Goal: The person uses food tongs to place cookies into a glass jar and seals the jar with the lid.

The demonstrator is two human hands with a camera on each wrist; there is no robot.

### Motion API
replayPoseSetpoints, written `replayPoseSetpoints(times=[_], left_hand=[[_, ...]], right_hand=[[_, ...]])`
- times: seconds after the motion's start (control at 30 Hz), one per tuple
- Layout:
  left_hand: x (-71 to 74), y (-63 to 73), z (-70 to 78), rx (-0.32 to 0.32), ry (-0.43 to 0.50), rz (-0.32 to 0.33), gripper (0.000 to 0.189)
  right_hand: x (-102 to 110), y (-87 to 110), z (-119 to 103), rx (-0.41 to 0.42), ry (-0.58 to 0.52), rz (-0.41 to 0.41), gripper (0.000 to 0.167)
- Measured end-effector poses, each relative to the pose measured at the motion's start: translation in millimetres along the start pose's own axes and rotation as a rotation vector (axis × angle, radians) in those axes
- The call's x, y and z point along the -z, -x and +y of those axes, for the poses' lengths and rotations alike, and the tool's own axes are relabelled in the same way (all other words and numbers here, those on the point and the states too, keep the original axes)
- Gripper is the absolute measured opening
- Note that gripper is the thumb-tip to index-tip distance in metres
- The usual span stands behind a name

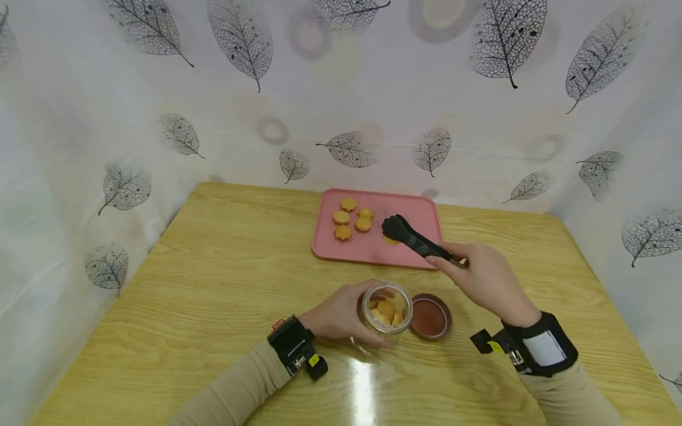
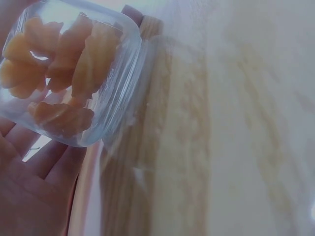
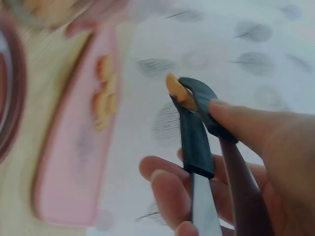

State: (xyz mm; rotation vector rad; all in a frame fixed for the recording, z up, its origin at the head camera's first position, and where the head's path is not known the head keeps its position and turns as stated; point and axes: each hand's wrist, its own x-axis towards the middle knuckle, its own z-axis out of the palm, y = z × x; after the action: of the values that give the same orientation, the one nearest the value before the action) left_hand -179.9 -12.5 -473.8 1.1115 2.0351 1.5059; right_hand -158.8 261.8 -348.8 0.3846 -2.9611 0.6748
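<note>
My left hand (image 1: 341, 310) grips a clear glass jar (image 2: 120, 96) around its side, its open mouth facing up. Inside the jar lie several yellow-orange scalloped cookies (image 2: 59, 59). With my right hand (image 1: 487, 278) I hold black-tipped kitchen tongs (image 1: 421, 242) by the metal handles, thumb on one arm and fingers about the other. Between the tong tips a single cookie (image 3: 178, 91) is pinched, seen edge-on in the right wrist view. In the head view the tips are over the right half of a pink tray (image 1: 327, 248).
Several cookies (image 1: 341, 217) sit on the tray's left half. A reddish-brown round lid (image 1: 430, 318) lies on the wooden table (image 1: 224, 266), just right of the jar. Behind the table hangs a white leaf-patterned curtain (image 1: 373, 77).
</note>
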Motion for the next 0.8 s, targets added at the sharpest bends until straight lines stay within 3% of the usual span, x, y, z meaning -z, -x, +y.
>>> replayPoseSetpoints(times=[0.13, 0.37, 0.57, 0.8], left_hand=[[0.4, 1.1, 0.0, 0.008, 0.012, 0.006, 0.088], [0.4, 0.1, -1.3, 0.001, -0.008, -0.001, 0.087], [0.2, -0.3, -0.4, 0.027, -0.037, 0.001, 0.086], [0.4, 1.2, 1.3, 0.037, -0.051, 0.001, 0.09]], right_hand=[[18, 18.0, -12, 0.026, -0.017, 0.004, 0.048], [44, 44.9, -22, 0.047, -0.011, -0.09, 0.046], [42, 58.3, -18, 0.092, 0.027, -0.18, 0.043], [34, 61.9, -15, 0.068, 0.0, -0.283, 0.045]])
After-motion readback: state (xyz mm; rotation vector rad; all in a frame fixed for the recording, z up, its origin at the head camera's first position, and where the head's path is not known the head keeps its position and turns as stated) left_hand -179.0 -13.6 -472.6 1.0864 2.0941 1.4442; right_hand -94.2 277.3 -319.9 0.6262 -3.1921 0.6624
